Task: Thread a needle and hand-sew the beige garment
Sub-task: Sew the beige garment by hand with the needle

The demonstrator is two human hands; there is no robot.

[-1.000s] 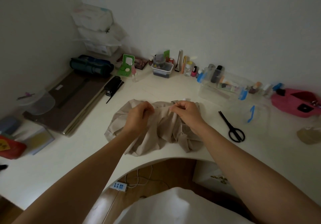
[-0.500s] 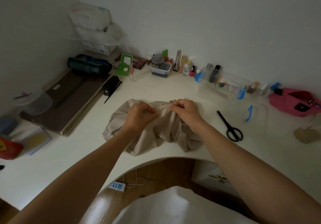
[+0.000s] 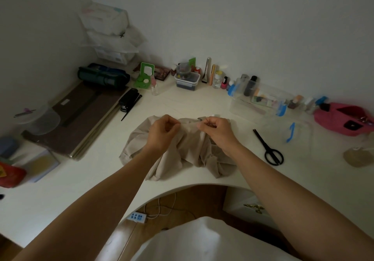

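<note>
Pinching the garment (image 3: 188, 149) edge taut, the left hand (image 3: 164, 132) is steadying it while the right hand (image 3: 217, 130) is gripping what looks like the needle (image 3: 207, 121); short stitches seem wise.

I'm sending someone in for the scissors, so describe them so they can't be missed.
On the white desk, look just right of the beige garment bunched at the curved front edge. The scissors lie flat there, blades closed, loops toward the near edge. Unlike the clear tub and pink pouch nearby, they are all black with long thin blades.
</note>
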